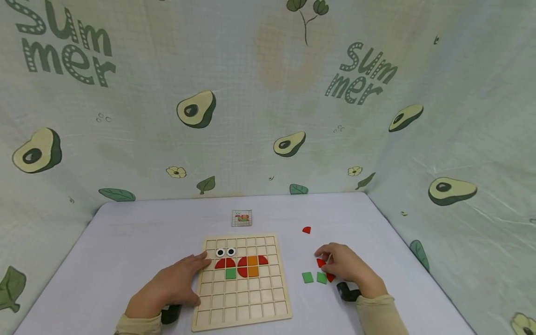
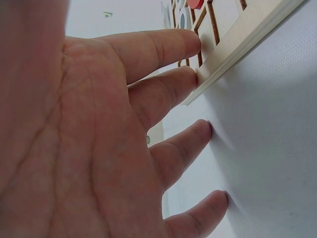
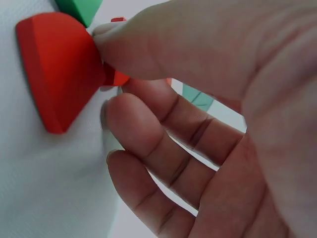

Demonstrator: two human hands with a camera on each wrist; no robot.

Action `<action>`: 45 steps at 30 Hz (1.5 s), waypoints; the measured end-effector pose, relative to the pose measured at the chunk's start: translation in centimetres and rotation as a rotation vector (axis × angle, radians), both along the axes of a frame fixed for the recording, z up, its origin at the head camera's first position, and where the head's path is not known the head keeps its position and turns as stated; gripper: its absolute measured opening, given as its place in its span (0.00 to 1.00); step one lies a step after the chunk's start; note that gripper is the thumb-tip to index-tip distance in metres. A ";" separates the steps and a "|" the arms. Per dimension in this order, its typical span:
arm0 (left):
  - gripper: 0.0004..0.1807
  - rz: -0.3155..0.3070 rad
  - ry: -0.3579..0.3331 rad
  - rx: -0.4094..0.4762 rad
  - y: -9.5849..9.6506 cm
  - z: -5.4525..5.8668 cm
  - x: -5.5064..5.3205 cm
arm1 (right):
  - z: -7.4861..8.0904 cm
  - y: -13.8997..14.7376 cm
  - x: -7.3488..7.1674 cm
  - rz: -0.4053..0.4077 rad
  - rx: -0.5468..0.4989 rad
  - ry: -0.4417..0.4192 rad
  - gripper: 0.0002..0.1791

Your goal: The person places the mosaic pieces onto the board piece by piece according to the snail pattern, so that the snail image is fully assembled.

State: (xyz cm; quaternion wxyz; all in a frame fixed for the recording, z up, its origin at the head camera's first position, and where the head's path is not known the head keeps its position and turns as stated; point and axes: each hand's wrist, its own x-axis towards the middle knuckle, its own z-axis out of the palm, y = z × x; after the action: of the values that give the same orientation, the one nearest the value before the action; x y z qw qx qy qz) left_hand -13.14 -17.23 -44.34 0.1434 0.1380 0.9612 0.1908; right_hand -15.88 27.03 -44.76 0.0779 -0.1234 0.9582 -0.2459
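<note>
Pinching at Three O'Clock

The left hand (image 1: 177, 281) is resting, fingers spread, gripping nothing, at the grid board (image 1: 244, 298)'s nine o'clock edge. Off its three o'clock side, the right hand (image 1: 346, 264) is pinching a red piece (image 1: 320, 263), probably light, stiff, slightly slippery; its edges are likely offering the best hold.

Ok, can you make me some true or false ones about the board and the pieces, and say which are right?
1. Two eyes are on the board. True.
2. The card lies on the board. False: it lies on the table, beyond the board's far edge.
3. Two green squares lie on the table. True.
4. The right hand holds an eye. False: its thumb and fingertip are at a red piece.
5. The left hand is at the board's left edge. True.
6. All the red pieces are on the board. False: some lie on the table.
</note>
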 end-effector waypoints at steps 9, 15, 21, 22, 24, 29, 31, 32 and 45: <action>0.50 0.000 0.003 0.005 0.0 -0.2 0.0 | -0.2 -0.4 0.0 -0.019 0.014 0.029 0.12; 0.50 0.001 0.004 0.003 0.0 -0.2 -0.1 | -0.2 -0.6 0.0 0.000 0.001 0.039 0.15; 0.50 -0.004 0.004 -0.005 0.0 -0.3 -0.1 | -0.3 -0.5 0.0 0.061 -0.002 0.081 0.13; 0.50 -0.004 0.003 -0.007 -0.1 -0.3 -0.1 | -0.3 -0.5 0.0 0.067 0.000 0.087 0.12; 0.50 -0.006 0.000 -0.008 -0.1 -0.3 -0.1 | -0.3 -0.4 0.0 0.070 0.000 0.083 0.13; 0.50 -0.004 -0.005 0.000 -0.1 -0.3 -0.1 | -0.5 -0.2 0.0 0.040 -0.014 0.038 0.13; 0.50 -0.003 -0.006 0.001 -0.1 -0.3 -0.1 | -0.6 -0.2 -0.1 0.030 -0.019 0.030 0.13; 0.50 -0.002 -0.006 0.000 -0.1 -0.3 -0.1 | -0.6 -0.2 -0.1 0.027 -0.021 0.029 0.13; 0.50 -0.002 0.011 -0.013 0.0 -0.3 -0.1 | -0.8 -0.4 -0.3 0.005 -0.009 0.050 0.11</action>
State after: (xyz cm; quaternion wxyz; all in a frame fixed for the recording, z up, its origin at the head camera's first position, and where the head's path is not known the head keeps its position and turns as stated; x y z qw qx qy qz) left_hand -13.22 -17.25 -44.66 0.1391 0.1390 0.9631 0.1837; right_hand -16.14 26.61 -45.54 0.0543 -0.1324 0.9585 -0.2467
